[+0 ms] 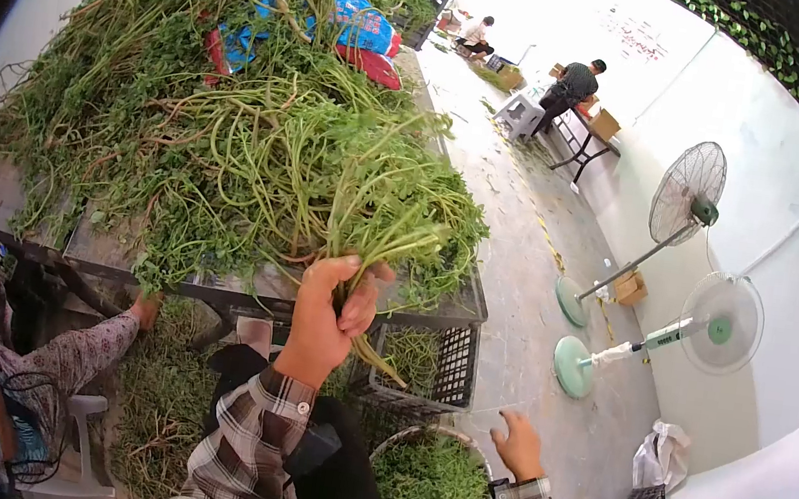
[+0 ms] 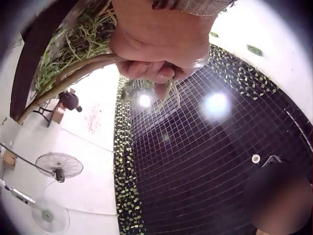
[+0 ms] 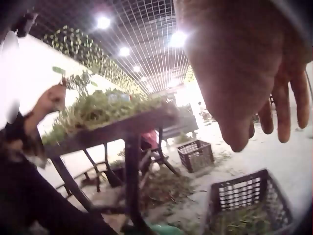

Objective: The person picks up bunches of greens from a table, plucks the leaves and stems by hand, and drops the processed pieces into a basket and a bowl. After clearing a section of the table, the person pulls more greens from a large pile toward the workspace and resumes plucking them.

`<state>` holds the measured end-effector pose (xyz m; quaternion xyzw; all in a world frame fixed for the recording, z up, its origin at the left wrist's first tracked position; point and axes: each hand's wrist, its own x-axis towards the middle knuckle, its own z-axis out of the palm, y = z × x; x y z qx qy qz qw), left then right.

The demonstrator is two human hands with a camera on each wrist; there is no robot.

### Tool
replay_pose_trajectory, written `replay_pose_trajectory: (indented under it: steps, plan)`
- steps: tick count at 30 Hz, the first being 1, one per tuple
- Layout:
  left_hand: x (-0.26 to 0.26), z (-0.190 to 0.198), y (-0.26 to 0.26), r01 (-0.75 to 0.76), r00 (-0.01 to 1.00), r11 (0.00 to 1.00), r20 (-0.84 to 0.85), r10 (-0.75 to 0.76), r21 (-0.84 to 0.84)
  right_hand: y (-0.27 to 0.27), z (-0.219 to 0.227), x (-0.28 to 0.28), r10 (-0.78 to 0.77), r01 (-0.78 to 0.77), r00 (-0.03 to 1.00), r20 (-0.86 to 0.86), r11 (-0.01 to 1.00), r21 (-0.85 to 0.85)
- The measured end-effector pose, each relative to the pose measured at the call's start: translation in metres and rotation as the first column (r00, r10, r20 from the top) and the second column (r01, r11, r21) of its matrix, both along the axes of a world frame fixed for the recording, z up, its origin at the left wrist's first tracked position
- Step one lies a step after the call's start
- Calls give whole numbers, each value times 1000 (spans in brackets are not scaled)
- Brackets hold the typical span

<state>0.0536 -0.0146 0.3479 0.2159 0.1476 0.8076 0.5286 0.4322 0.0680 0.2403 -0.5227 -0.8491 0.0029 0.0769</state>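
In the head view my left hand point(image 1: 325, 316) grips a bunch of leafy green stems point(image 1: 389, 240) at the table's near edge. Bare stem ends point(image 1: 377, 360) poke out below the fist, and one thick brownish stem point(image 2: 73, 71) crosses the left wrist view. Behind it lies a big heap of the same greens point(image 1: 232, 142) on the dark table point(image 1: 107, 249). Lower right, my right hand point(image 1: 520, 445) hangs empty beside a round tub point(image 1: 486, 483) full of leafy tips point(image 1: 429, 486). Its fingers point(image 3: 281, 110) point down, loosely extended, in the right wrist view.
Under the table corner stands a black crate point(image 1: 456, 368) with greens inside. Stems point(image 1: 160, 400) litter the floor at left, near a seated person's leg point(image 1: 88, 350). Two standing fans point(image 1: 574, 365) are along the right wall. Blue and red bags point(image 1: 364, 23) lie on the heap.
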Motion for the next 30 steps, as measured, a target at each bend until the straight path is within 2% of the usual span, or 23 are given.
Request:
replay_pose_trajectory:
  steps: [1,3,5,7,9,12,14,16,18,20,21,23,24,27,28,30]
  plan:
    - [2,1,0,7,1000,1000,-4,-7,-5,0,15,-13,-7,7,1000,-4,1000,-5]
    - [4,2,1,-28,992,998,-127,21,-54,7,48,-47,-25,-82,934,-355,956,-282]
    - [4,-3,3,-11,988,1000,-151,7,-28,10,72,-85,93,-272,804,-588,936,-225]
    - [6,-5,6,3,985,1000,-173,-4,-3,12,101,-124,201,-368,699,-686,924,-105]
    - [9,-5,7,-52,993,998,-107,48,-35,12,133,-157,352,-452,638,-685,891,37]
    - [7,-10,6,-39,992,998,-125,33,-42,19,163,-191,429,-475,600,-676,870,131]
    - [5,-10,4,-25,994,998,-105,18,-63,19,182,-209,649,-573,565,-511,753,324]
    - [3,-10,2,-17,997,996,-80,10,-83,20,192,-219,663,-606,555,-502,736,302]
    - [0,-10,-1,56,997,995,-47,-60,-83,22,193,-225,683,-644,541,-491,712,281]
    - [-1,-10,-2,80,996,995,-34,-82,-63,29,189,-227,451,-655,357,-818,745,125]
    - [-1,-9,-2,114,993,993,-25,-115,-44,30,188,-228,456,-659,356,-816,742,127]
    - [1,-10,-2,115,993,992,-22,-116,-42,32,189,-229,503,-732,417,-757,680,48]
    - [2,-10,-2,119,993,992,-16,-120,-48,32,191,-229,588,-763,467,-660,646,35]
    - [1,-7,-2,126,989,991,-68,-130,-52,21,198,-234,614,-787,462,-640,617,24]
    - [1,-7,-3,123,990,991,-68,-127,-54,23,202,-234,682,-806,452,-575,588,64]
    - [1,-7,-3,142,986,989,-79,-146,-45,23,208,-236,676,-830,430,-598,557,32]
